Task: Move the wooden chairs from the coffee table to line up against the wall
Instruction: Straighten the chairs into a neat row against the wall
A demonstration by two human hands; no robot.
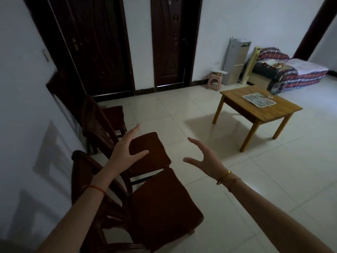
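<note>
- The white wall (21, 99) runs along the left side of the view, and three dark wooden chairs stand in a row along it with their backs to it.
- The desk (262, 111), a low light-wood coffee table, stands well apart to the right with no chair beside it; only a patterned mat (259, 100) lies on top.
- The near chair (160, 212) sits lowest in view, under the left forearm; the middle chair (149, 154) is just beyond it, and the far chair (113, 115) is nearer the dark doors (102, 44).
- The row's long axis follows the wall, away from the person.
- The left hand (125, 143) hovers open over the middle chair's seat, fingers spread, grasping nothing; it is the nearer hand to the chairs.
- The right hand (206, 159) is likewise open and empty, held over bare floor tiles (237, 179).
- Judging by this, the lining-up looks about finished.
</note>
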